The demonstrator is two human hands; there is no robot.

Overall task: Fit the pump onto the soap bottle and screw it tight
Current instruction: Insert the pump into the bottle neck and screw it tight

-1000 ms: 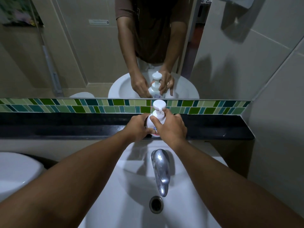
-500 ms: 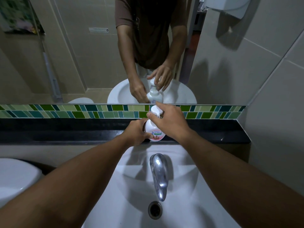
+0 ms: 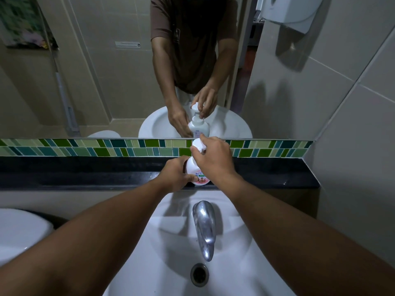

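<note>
A white soap bottle (image 3: 193, 168) with a pink and green label stands upright on the black ledge (image 3: 85, 171) behind the sink. My left hand (image 3: 175, 175) wraps around its lower left side. The white pump (image 3: 197, 144) sits on the bottle's neck. My right hand (image 3: 213, 158) is over the pump from the right, with fingertips pinching the pump head. The neck and collar are partly hidden by my right hand. The mirror above reflects the bottle and both hands.
A white sink basin (image 3: 177, 248) with a chrome tap (image 3: 204, 227) and drain (image 3: 199, 274) lies below the ledge. A second white basin (image 3: 19, 231) is at the left. Green mosaic tiles (image 3: 85, 148) run under the mirror. A white dispenser (image 3: 290, 13) hangs on the right wall.
My right hand has shifted from the bottle's shoulder up onto the pump head. The left hand keeps its hold on the bottle. The camera has tilted slightly upward.
</note>
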